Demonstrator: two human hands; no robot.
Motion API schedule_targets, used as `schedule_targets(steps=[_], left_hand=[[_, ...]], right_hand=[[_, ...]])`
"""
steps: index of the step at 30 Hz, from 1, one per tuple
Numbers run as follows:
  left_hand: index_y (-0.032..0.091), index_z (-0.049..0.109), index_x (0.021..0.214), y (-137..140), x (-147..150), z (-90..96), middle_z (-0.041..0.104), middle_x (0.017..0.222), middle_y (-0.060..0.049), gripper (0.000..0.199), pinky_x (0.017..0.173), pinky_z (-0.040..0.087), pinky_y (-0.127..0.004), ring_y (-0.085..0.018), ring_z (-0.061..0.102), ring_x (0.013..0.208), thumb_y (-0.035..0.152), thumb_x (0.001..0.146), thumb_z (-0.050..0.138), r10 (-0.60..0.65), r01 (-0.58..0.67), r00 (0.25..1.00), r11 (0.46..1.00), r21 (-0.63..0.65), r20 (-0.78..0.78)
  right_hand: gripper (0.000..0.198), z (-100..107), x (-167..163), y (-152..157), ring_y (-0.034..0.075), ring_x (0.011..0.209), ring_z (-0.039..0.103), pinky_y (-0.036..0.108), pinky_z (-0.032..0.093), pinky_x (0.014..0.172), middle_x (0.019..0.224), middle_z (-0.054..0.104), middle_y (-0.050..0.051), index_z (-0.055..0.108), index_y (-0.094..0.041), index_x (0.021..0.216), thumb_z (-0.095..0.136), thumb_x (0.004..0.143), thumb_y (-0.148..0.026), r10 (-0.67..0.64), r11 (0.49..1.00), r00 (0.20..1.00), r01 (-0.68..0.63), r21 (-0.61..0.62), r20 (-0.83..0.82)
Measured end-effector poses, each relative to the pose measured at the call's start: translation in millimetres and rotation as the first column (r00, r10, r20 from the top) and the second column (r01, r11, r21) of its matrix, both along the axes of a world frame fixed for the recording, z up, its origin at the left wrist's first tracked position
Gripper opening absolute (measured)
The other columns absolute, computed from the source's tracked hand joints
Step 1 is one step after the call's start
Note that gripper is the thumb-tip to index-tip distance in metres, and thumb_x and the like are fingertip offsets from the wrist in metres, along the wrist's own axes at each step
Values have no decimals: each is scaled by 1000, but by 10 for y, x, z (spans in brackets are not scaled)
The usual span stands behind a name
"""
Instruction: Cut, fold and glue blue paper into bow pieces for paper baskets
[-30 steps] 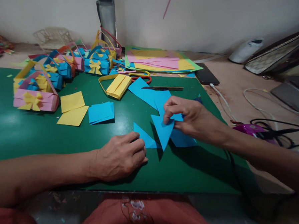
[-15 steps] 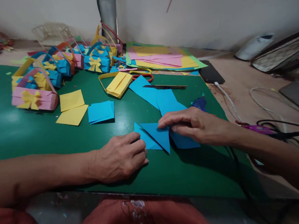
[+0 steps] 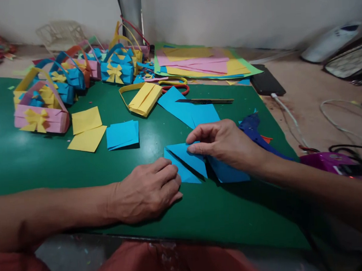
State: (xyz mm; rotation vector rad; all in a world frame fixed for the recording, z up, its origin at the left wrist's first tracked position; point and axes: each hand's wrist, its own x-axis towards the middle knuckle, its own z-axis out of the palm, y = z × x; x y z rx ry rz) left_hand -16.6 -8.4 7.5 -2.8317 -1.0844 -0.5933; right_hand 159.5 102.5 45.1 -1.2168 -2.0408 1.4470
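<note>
A blue paper piece (image 3: 183,171) lies on the green table in front of me, with a slanting dark gap between its lower part and a raised triangular flap (image 3: 190,157). My right hand (image 3: 220,143) pinches the flap's upper edge between thumb and fingers. Curled on the table, my left hand (image 3: 150,189) has its fingertips at the paper's left edge; they are partly hidden. Another blue sheet (image 3: 228,169) lies under my right hand, and more blue paper (image 3: 178,107) is just beyond it. A dark, thin blade-like tool (image 3: 208,101) rests across that paper.
Small blue (image 3: 122,134) and yellow sheets (image 3: 88,136) lie left of centre. Behind are a yellow paper bag (image 3: 145,99), scissors (image 3: 178,87), several finished paper bags (image 3: 42,116) and stacked coloured paper (image 3: 201,61). A blue glue gun (image 3: 253,129) and phone (image 3: 266,80) are at right.
My right hand has shifted slightly, its thumb now on the flap, and the flap's gap looks wider. My left hand has barely moved. The view has turned a little.
</note>
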Motion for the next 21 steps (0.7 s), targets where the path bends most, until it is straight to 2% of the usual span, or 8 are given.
schedule_targets(steps=[10,15,21], left_hand=[[8,60,90,-4,-1,-17,62,103,-16,25,73,54,-36,-22,58,87,29,92,46,-11,11,1000,1000,13,-3],[7,59,94,-1,-2,-6,61,109,-19,26,74,54,-36,-23,59,89,29,91,47,-11,10,1000,999,52,9],[6,59,93,3,0,4,62,109,-20,26,72,55,-37,-23,60,86,29,91,47,-14,13,1000,997,72,13]], right_hand=[[8,-87,-27,-23,5,40,41,20,31,37,46,52,-6,61,-15,64,67,60,-19,-25,1000,1000,25,-18,-7],[11,-108,-3,-18,5,40,40,19,30,37,46,51,-7,60,-16,64,68,58,-20,-36,997,999,34,-64,-28],[13,-101,5,-28,5,43,41,19,32,39,49,54,-5,61,-15,64,70,56,-21,-61,995,997,56,-82,-55]])
